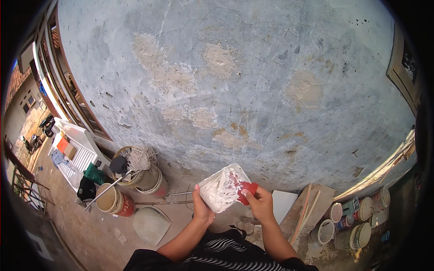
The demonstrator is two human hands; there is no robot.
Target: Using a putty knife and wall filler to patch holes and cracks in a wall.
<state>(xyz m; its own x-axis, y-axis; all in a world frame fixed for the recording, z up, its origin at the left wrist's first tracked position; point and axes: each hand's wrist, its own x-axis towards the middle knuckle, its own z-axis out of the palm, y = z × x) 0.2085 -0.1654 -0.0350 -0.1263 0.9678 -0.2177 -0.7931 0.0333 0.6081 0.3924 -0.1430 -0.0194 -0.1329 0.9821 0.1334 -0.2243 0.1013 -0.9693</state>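
My left hand [203,207] grips the left edge of a shallow squarish tray [211,208], held out in front of my body. White paste [220,190], thick and smeared, lies in the tray and streaks up its far side. In my right hand [260,204] is a red putty scraper [247,191], pinched between thumb and fingers at the tray's right edge. The scraper's working edge touches or hangs just over the paste; I cannot tell which. Beyond the tray rises a worn blue-grey wall [266,49] with several beige patches [220,58] of filler.
Left of me stand a bucket [107,198], a mop head [142,159] in another bucket, a grey dustpan-like piece [151,224] on the floor and a white bench [81,149]. To the right are wooden boards [312,207] and several paint pails [325,231]. A window frame [74,86] borders the wall.
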